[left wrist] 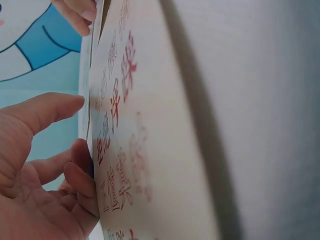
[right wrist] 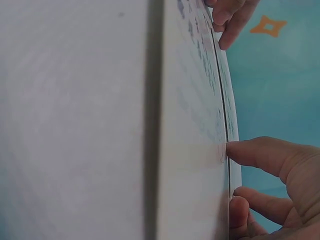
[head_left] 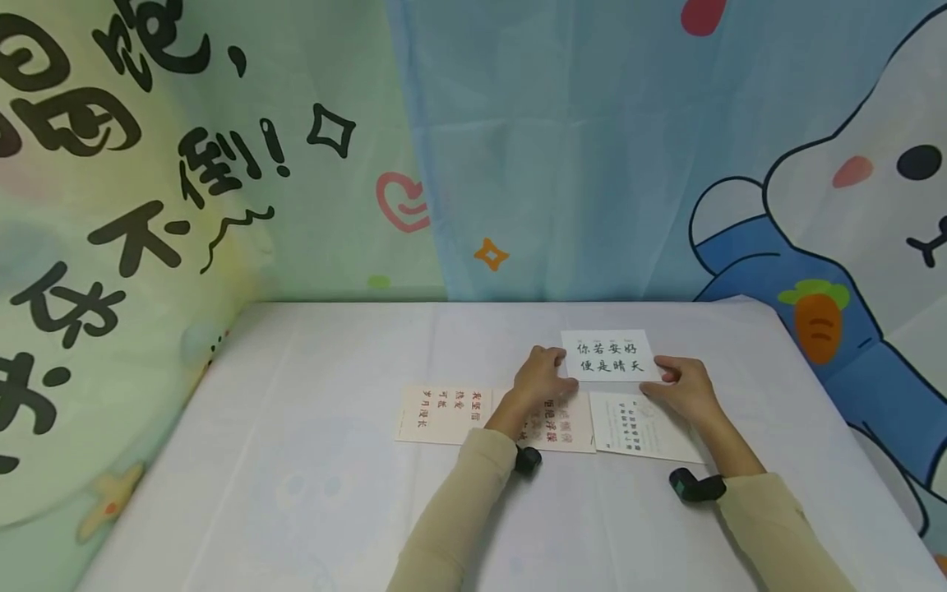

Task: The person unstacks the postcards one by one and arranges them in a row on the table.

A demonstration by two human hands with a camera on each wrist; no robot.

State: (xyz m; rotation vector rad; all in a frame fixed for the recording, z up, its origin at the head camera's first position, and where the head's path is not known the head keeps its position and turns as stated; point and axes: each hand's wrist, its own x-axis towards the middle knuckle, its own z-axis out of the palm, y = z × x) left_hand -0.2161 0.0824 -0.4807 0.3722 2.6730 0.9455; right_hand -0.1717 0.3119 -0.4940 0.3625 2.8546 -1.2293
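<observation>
A white card (head_left: pixel 603 374) with two lines of dark green Chinese characters lies at the top of a group of cards. My left hand (head_left: pixel 538 380) holds its lower left corner, fingers at the side edge and thumb near the bottom edge. At the lower right corner, my right hand (head_left: pixel 684 390) holds it in much the same way. Below lies a cream card (head_left: pixel 584 436) with red characters, partly covered by my left hand and wrist. Beside that is a white card (head_left: pixel 614 444) with small dark characters, its right part under my right hand.
Another cream card (head_left: pixel 410 423) with red writing lies at the left end of the lower row. A white cloth covers the table (head_left: pixel 311 460). Behind it hangs a printed backdrop (head_left: pixel 562 189). Each wrist wears a small black camera (head_left: pixel 695 487).
</observation>
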